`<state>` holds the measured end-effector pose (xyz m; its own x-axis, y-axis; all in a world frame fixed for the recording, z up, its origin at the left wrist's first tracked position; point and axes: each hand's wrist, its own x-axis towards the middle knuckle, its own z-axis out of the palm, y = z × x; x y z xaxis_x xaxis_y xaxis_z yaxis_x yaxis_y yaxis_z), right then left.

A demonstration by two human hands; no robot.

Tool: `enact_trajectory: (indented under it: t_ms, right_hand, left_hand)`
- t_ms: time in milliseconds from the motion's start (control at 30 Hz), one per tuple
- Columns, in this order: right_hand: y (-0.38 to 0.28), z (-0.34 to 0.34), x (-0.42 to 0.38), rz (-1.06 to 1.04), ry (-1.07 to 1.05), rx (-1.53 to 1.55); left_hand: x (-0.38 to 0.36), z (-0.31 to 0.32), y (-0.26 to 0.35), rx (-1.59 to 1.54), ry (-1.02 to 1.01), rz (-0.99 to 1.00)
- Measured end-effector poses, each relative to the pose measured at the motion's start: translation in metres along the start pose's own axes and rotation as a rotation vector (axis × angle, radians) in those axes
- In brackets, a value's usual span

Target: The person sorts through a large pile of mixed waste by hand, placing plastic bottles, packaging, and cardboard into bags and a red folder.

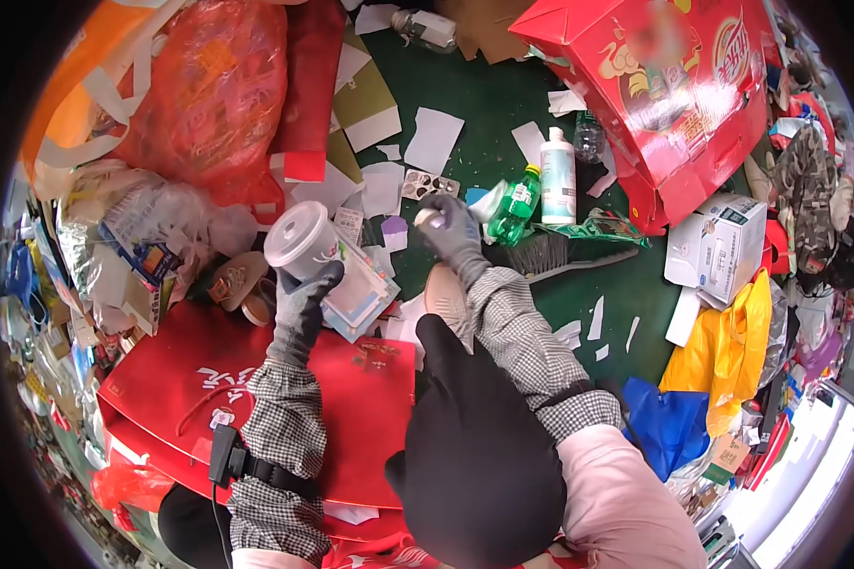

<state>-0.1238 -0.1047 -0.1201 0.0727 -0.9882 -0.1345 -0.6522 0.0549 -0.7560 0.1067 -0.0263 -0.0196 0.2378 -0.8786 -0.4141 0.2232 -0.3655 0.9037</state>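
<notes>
My left hand [304,302], in a grey glove, is closed round a white plastic cup with a lid [297,233], held tilted over the left-middle of the table. Printed cards [362,294] show just right of the cup. My right hand [456,237], also gloved, has its fingers curled round a small whitish object [429,218] whose kind I cannot make out. Right of that hand lie a green plastic bottle [515,211] and an upright-looking white bottle [558,180]. A pale shoe [448,299] lies below my right wrist, and a dark shoe [579,258] lies to its right.
A large red carton [664,104] stands at the back right, near a small white box [721,248]. Yellow [726,346] and blue bags [669,422] lie below. Red bags [209,104] crowd the left, with a red paper bag [361,427] in front. Paper scraps [434,139] dot the green table.
</notes>
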Motion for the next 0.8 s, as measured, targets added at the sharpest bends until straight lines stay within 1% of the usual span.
enact_trajectory:
  t_ms: [33, 67, 100, 167, 200, 233, 267, 300, 333, 367, 400, 467, 500, 533, 567, 600, 633, 667, 767, 800]
  right_hand:
    - [0.001, -0.003, -0.002, 0.160, -0.033, 0.379]
    - [-0.002, -0.007, -0.002, 0.318, -0.064, 0.759]
    - [-0.002, -0.005, -0.003, 0.287, -0.108, 0.880]
    - [-0.009, -0.007, -0.006, 0.219, -0.194, 1.120]
    - [-0.018, -0.003, -0.012, 0.167, -0.188, 1.038]
    - [-0.032, 0.001, -0.019, 0.041, -0.193, 0.966]
    - [-0.044, 0.006, -0.026, -0.082, -0.197, 0.891]
    - [-0.048, 0.013, -0.031, -0.107, -0.345, 0.749]
    - [-0.050, 0.016, -0.034, -0.131, -0.486, 0.600]
    - [-0.070, 0.004, -0.039, -0.220, -0.485, 0.664]
    - [-0.067, -0.002, -0.034, -0.219, -0.471, 0.636]
    - [-0.052, -0.025, -0.010, -0.220, -0.440, 0.580]
    - [-0.035, -0.039, 0.004, 0.036, -0.231, 0.340]
    - [-0.033, -0.064, 0.018, -0.084, 0.077, 0.405]
    - [-0.005, -0.083, 0.037, 0.068, 0.242, -0.015]
    - [0.025, -0.088, 0.049, 0.194, 0.545, -0.389]
    - [0.046, -0.092, 0.060, 0.421, 0.610, -0.599]
    - [0.059, -0.097, 0.068, 0.649, 0.671, -0.808]
    - [0.067, -0.112, 0.071, 0.933, 0.341, -0.494]
    - [0.067, -0.116, 0.069, 0.872, 0.195, -0.437]
  left_hand:
    - [-0.004, 0.001, 0.002, -0.082, -0.087, -0.154]
    - [-0.004, 0.000, -0.001, -0.123, -0.162, -0.162]
    - [-0.006, -0.002, -0.006, -0.162, -0.238, -0.170]
    - [-0.007, -0.003, -0.009, 0.026, -0.395, -0.032]
    - [-0.007, -0.003, -0.010, 0.111, -0.463, 0.048]
    - [-0.009, -0.002, -0.016, -0.055, -0.401, -0.095]
    - [-0.011, -0.004, -0.018, -0.242, -0.384, -0.211]
    - [-0.014, 0.001, -0.012, -0.429, -0.347, -0.326]
    - [-0.017, 0.003, -0.003, -0.636, -0.360, -0.413]
    - [-0.020, 0.007, 0.004, -0.844, -0.370, -0.506]
    - [-0.021, 0.005, 0.003, -0.819, -0.370, -0.430]
    - [-0.020, 0.003, 0.007, -0.667, -0.292, -0.371]
    - [-0.017, -0.001, 0.004, -0.700, -0.219, -0.385]
    - [-0.014, -0.003, 0.005, -0.739, -0.255, -0.380]
    - [-0.013, -0.003, 0.008, -0.752, -0.223, -0.362]
    - [-0.013, -0.003, 0.012, -0.764, -0.190, -0.346]
    - [-0.013, -0.003, 0.014, -0.754, -0.192, -0.326]
    - [-0.012, -0.002, 0.016, -0.745, -0.195, -0.304]
    - [-0.011, -0.001, 0.015, -0.697, -0.223, -0.224]
    - [-0.011, -0.001, 0.015, -0.677, -0.235, -0.196]
